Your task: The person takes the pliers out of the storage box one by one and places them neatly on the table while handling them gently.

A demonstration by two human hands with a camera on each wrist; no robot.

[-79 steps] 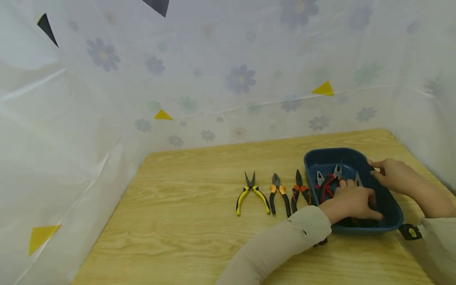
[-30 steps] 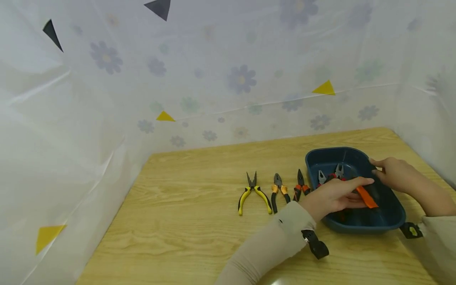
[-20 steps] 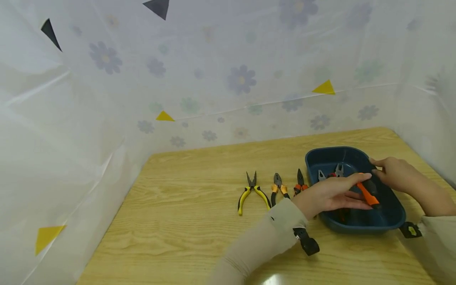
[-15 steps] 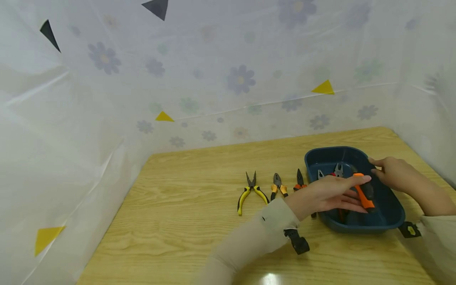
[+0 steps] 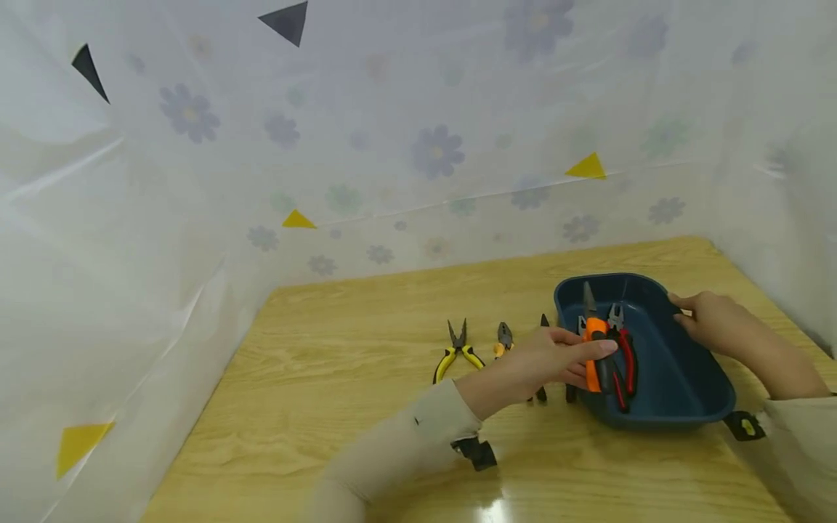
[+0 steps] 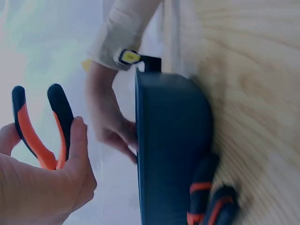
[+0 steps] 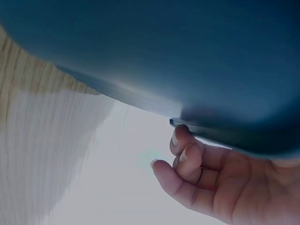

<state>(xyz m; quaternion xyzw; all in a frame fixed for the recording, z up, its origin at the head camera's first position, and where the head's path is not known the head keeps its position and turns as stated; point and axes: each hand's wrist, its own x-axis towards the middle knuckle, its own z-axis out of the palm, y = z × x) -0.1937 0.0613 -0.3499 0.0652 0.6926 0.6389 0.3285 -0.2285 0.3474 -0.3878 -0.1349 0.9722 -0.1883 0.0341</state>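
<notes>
My left hand (image 5: 536,363) holds orange-and-black pliers (image 5: 593,330) over the left side of a dark blue bin (image 5: 680,378), their tapered jaws pointing up and away. In the left wrist view the two handles of these pliers (image 6: 33,131) stand spread apart. My right hand (image 5: 713,323) grips the bin's right rim; in the right wrist view its fingertips (image 7: 180,136) meet the rim from outside. Red-and-black pliers (image 5: 629,356) lie inside the bin. Another grey plier head beside them is partly covered by the held pliers.
Left of the bin, several pliers lie in a row on the wooden table (image 5: 327,407): yellow-and-black ones (image 5: 446,363), yellow-orange ones (image 5: 504,334), and others (image 5: 545,319) partly hidden by my left hand. Sheeting with flower prints hangs behind and at both sides.
My left hand has lifted the orange-and-black pliers from the bin and carried them left, turning the jaws into view. The red-handled pliers have come into sight. My right hand stays at the rim.
</notes>
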